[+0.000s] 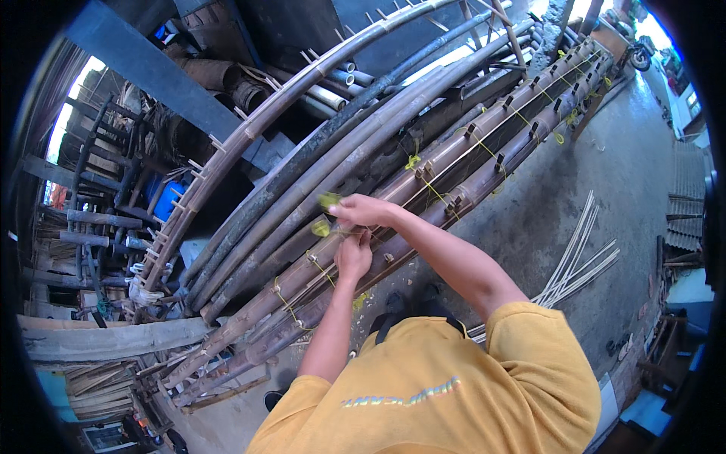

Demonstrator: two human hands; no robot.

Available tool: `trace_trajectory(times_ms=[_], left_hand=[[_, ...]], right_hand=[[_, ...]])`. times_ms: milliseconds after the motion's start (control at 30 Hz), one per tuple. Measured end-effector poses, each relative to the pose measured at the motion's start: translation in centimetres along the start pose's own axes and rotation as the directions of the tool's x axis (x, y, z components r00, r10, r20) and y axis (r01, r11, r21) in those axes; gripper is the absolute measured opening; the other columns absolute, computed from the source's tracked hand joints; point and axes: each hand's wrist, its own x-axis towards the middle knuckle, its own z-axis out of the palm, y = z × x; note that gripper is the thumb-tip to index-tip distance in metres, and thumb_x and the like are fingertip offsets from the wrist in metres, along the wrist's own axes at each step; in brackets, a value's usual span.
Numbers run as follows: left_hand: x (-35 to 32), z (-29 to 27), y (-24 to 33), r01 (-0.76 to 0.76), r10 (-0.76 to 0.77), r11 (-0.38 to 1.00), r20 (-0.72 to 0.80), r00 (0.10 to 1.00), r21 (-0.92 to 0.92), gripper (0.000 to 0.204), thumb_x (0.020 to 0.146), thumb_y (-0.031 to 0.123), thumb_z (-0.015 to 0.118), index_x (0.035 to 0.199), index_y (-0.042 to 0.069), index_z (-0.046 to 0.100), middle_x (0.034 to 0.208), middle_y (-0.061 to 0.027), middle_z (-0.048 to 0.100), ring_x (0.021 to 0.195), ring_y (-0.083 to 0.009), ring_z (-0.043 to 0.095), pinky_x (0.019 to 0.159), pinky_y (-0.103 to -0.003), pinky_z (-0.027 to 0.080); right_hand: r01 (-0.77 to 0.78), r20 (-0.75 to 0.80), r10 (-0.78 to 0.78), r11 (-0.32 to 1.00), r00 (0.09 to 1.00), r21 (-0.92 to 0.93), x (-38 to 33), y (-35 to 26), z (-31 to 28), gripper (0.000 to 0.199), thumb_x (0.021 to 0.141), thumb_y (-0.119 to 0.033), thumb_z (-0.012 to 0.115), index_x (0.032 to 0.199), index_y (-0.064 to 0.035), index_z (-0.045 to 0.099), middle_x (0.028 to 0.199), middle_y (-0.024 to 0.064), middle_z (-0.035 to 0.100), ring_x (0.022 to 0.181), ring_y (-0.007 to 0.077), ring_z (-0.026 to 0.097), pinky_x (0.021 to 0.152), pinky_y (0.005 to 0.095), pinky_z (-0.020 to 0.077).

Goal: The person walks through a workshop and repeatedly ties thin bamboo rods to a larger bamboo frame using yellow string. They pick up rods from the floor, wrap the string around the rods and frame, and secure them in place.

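- Blue barrel (168,198): stands far left, behind the stacked poles.
- Bamboo frame (484,159): long dark poles laid side by side, running from lower left to upper right, bound at intervals with yellow cord (287,301).
- Your left hand (354,257): fingers closed, pinching the cord against the frame's near edge, around its middle.
- Your right hand (363,209): just above the left, fingers pressed together on a yellow-green piece; what it is cannot be told.
- Thin bamboo strips (578,265): lie loose on the concrete floor (605,174), right of the frame.
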Motion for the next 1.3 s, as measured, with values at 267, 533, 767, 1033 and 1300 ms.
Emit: trace_trajectory(times_ms=[267, 533, 767, 1033, 1300], left_hand=[[-0.5, -0.4, -0.2, 0.052, -0.058, 0.995, -0.062, 0.996, -0.084, 0.03, 0.099, 0.031, 0.055, 0.105, 0.007, 0.071, 0.091, -0.0183, 0.071, 0.086, -0.0348, 0.069, 0.077, -0.041, 0.052], [12.1, -1.9, -1.6, -0.249, 0.144, 0.952, -0.46, 0.876, -0.176, 0.03, 0.101, 0.028, 0.051, 0.106, 0.005, 0.069, 0.09, -0.018, 0.072, 0.083, -0.0362, 0.07, 0.073, -0.042, 0.053], [10.6, -3.6, -8.6, -0.196, 0.19, 0.976, -0.06, 0.98, -0.096, 0.044, 0.099, 0.033, 0.048, 0.127, 0.001, 0.061, 0.111, -0.0252, 0.068, 0.107, -0.0435, 0.064, 0.092, -0.051, 0.05], [-6.6, -8.7, -14.0, -0.144, 0.151, 0.989, 0.3, 0.942, -0.046, 0.036, 0.092, 0.024, 0.059, 0.123, 0.005, 0.062, 0.115, -0.0229, 0.068, 0.11, -0.0385, 0.064, 0.093, -0.047, 0.05], [-6.0, -4.3, -17.2, -0.327, 0.299, 0.935, -0.193, 0.935, -0.136, 0.031, 0.099, 0.031, 0.053, 0.116, 0.007, 0.062, 0.108, -0.0226, 0.067, 0.099, -0.0451, 0.063, 0.084, -0.054, 0.049]], right_hand=[[0.412, 0.184, -0.369, 0.829, 0.911, -0.378, -15.9, 4.9, 5.9, 0.037, 0.096, -0.027, 0.055, 0.072, 0.0005, 0.063, 0.071, 0.0213, 0.062, 0.073, 0.0436, 0.062, 0.077, 0.0502, 0.0491], [0.108, -0.218, -0.027, 0.922, 0.976, 0.371, -19.8, 4.2, 7.3, 0.033, 0.105, -0.029, 0.049, 0.096, -0.0033, 0.069, 0.1, 0.0107, 0.071, 0.092, 0.0214, 0.067, 0.101, 0.0379, 0.0471], [-0.33, 0.035, 0.526, 0.479, 0.85, 0.813, -19.8, 6.4, 16.9, 0.056, 0.107, -0.049, 0.033, 0.133, -0.0045, 0.055, 0.12, 0.0109, 0.066, 0.104, 0.0205, 0.065, 0.093, 0.0366, 0.051], [0.483, -0.499, 0.56, 0.192, 0.661, 0.854, -12.3, 0.8, 22.8, 0.025, 0.103, -0.029, 0.046, 0.09, -0.0128, 0.06, 0.087, 0.0028, 0.064, 0.083, 0.0171, 0.063, 0.08, 0.0329, 0.0499], [-0.082, -0.186, -0.149, 0.524, 0.971, -0.848, -0.6, -7.6, 19.2, 0.057, 0.099, -0.054, 0.042, 0.107, -0.0084, 0.075, 0.114, 0.0207, 0.068, 0.112, 0.0379, 0.061, 0.101, 0.0614, 0.0369]])
